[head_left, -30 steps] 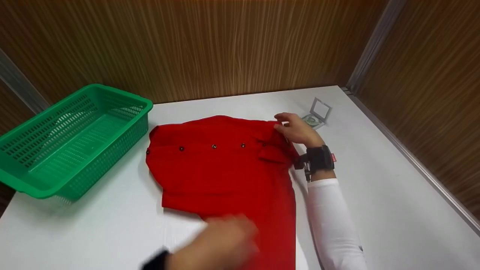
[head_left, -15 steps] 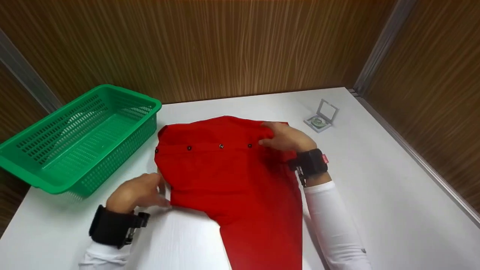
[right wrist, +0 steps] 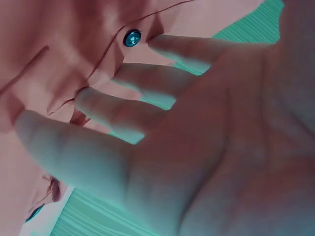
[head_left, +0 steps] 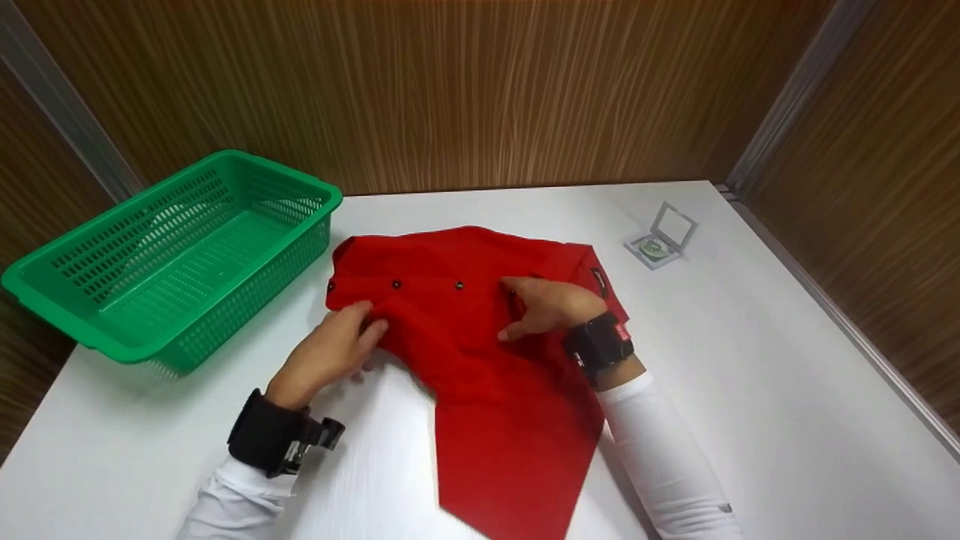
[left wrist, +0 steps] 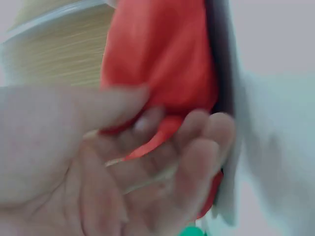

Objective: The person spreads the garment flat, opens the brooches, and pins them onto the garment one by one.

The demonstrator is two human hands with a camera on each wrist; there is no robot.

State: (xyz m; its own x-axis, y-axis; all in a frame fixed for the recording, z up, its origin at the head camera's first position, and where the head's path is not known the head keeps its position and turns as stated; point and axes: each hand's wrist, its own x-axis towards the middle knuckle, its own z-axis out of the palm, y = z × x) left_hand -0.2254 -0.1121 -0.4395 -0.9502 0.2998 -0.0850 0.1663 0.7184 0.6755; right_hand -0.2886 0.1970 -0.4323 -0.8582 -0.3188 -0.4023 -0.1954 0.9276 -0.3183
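A red buttoned shirt lies partly folded on the white table, its dark snap buttons in a row across it. One long flat part of it reaches toward the table's front. At the shirt's left lower edge, my left hand pinches the cloth; the left wrist view shows a fold of red fabric between thumb and fingers. My right hand rests on the right part of the shirt with its fingers spread. In the right wrist view, these fingertips press into the cloth near a button.
A green plastic basket stands at the left of the table. Behind the shirt to the right is a small grey open case with a green round thing in it. Wood-patterned panels wall the back and right side.
My left hand has come up from the front to the shirt's left edge and taken hold of it. That edge has shifted inward, and the long part has swung. My right hand has slid left and nearer.
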